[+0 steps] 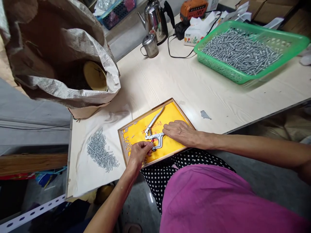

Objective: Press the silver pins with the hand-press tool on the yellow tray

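A wooden tray (pixel 155 108) lined with yellow cloth lies at the table's near edge. On it rests a silver plier-like press tool (pixel 153 127) with its long handle pointing away from me. My right hand (pixel 181 132) lies flat over the tool's lower handle, fingers stretched toward its head. My left hand (pixel 139 152) is pinched at the tool's jaw, fingers pressed together on a small part I cannot make out. Several small metal pins (pixel 127 145) lie along the tray's left side.
A heap of small metal pins (pixel 100 152) lies on the table left of the tray. A large open sack (pixel 60 51) stands at the back left. A green basket (pixel 250 48) full of pins sits at the back right, with a kettle (pixel 156 19) and a metal cup (pixel 150 45) behind.
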A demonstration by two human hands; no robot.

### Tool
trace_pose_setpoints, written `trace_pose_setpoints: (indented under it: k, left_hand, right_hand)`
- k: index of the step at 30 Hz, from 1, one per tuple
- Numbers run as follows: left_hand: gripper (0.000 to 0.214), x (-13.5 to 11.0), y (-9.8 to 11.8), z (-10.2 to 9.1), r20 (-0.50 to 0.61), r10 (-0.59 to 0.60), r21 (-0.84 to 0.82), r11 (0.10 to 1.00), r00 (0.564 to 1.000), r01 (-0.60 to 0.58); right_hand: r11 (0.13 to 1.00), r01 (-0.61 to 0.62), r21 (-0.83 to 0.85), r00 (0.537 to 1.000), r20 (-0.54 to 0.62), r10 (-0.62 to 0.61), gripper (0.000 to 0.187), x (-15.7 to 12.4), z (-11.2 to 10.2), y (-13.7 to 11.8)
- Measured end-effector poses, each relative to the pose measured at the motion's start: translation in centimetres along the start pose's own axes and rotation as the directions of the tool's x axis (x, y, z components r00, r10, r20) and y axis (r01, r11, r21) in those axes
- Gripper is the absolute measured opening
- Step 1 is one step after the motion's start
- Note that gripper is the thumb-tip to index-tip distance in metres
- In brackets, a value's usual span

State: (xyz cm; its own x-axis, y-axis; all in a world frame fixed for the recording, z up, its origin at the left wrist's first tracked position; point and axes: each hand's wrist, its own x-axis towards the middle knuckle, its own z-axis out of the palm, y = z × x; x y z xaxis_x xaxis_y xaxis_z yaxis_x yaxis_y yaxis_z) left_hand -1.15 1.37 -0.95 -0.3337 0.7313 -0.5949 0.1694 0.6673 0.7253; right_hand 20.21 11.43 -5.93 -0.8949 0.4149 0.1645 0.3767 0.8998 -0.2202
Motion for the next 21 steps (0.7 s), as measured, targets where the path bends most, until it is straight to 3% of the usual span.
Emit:
trace_pose_setpoints:
  k: [6, 9, 10, 13, 15, 21]
  left_hand:
    - [0.046, 0.8, 0.7, -0.5, 0.088, -0.036, 0.153, 0.988, 0.995, 0.022]
    - [0.048, 0.9, 1.1, -0.7, 0.113, -0.070, 0.180, 0.983, 0.991, 0.049]
    - [0.049, 0.8, 1.1, -0.7, 0.109, -0.074, 0.183, 0.982, 0.991, 0.053]
    - [0.051, 0.7, 1.0, -0.6, 0.092, -0.071, 0.186, 0.981, 0.993, 0.053]
    - [0.053, 0.7, 0.9, -0.5, 0.085, -0.071, 0.183, 0.982, 0.994, 0.054]
    - [0.056, 0.6, 0.8, -0.5, 0.074, -0.085, 0.151, 0.986, 0.994, 0.073]
  right_hand:
    - [0.999, -0.022, 0.043, 0.999, 0.038, 0.020, 0.020, 0.2, -0.3, -0.3]
    - [0.996, -0.052, 0.071, 0.996, 0.070, 0.047, 0.011, 0.5, -1.4, 0.1]
    - [0.996, -0.049, 0.075, 0.997, 0.058, 0.045, 0.016, 0.7, -1.8, 0.5]
    - [0.998, -0.022, 0.054, 1.000, -0.007, 0.022, 0.066, 1.6, -2.6, 2.2]
    - [1.000, -0.005, 0.028, 1.000, -0.001, 0.005, 0.089, 2.4, -2.6, 3.5]
    - [0.999, 0.040, -0.009, 0.993, 0.111, -0.039, 0.092, 4.4, -2.2, 5.1]
